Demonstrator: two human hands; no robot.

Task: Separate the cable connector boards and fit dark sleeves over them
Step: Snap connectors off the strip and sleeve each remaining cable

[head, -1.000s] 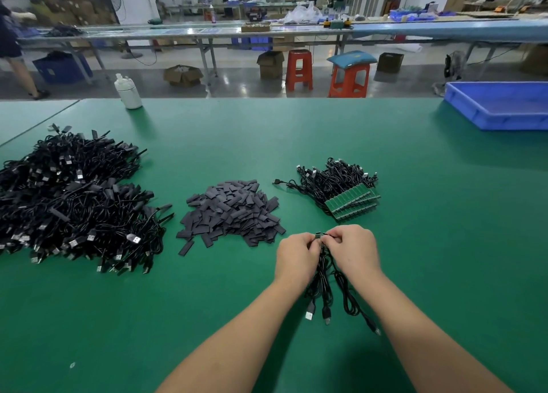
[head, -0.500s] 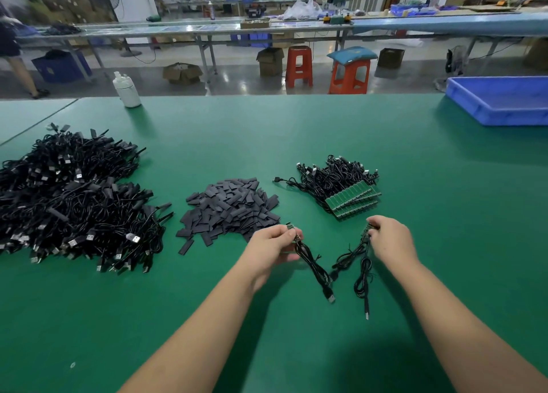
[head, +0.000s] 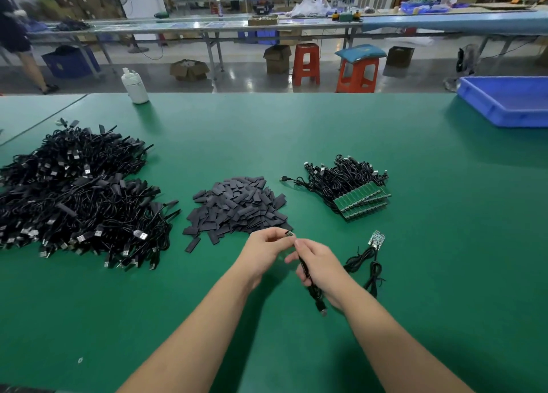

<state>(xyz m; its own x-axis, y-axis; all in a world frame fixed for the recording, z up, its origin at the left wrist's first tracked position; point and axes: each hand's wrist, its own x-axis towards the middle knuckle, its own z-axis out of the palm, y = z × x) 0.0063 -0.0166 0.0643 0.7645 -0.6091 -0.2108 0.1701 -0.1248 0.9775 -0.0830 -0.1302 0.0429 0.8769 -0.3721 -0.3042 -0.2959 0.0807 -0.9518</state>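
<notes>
A board (head: 289, 233) is pinched by the left hand (head: 265, 248) — its cable (head: 308, 277) is gripped by the right hand (head: 318, 263); sleeves (head: 237, 204) lie just beyond.

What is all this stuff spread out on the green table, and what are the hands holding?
Finished cable pile: one heap, black, table's left.
Dark sleeves: one heap, dark grey, centre.
Joined connector boards with cables: one bundle, green boards and black cables, right of the sleeves.
Separated board and cable: one, lying right of the hands.
Held cable: one, black, between the hands.
Bottle: one, white, far edge.
Bin: one, blue, far right.
Left hand: pinches the cable's board end.
Right hand: grips the cable.
</notes>
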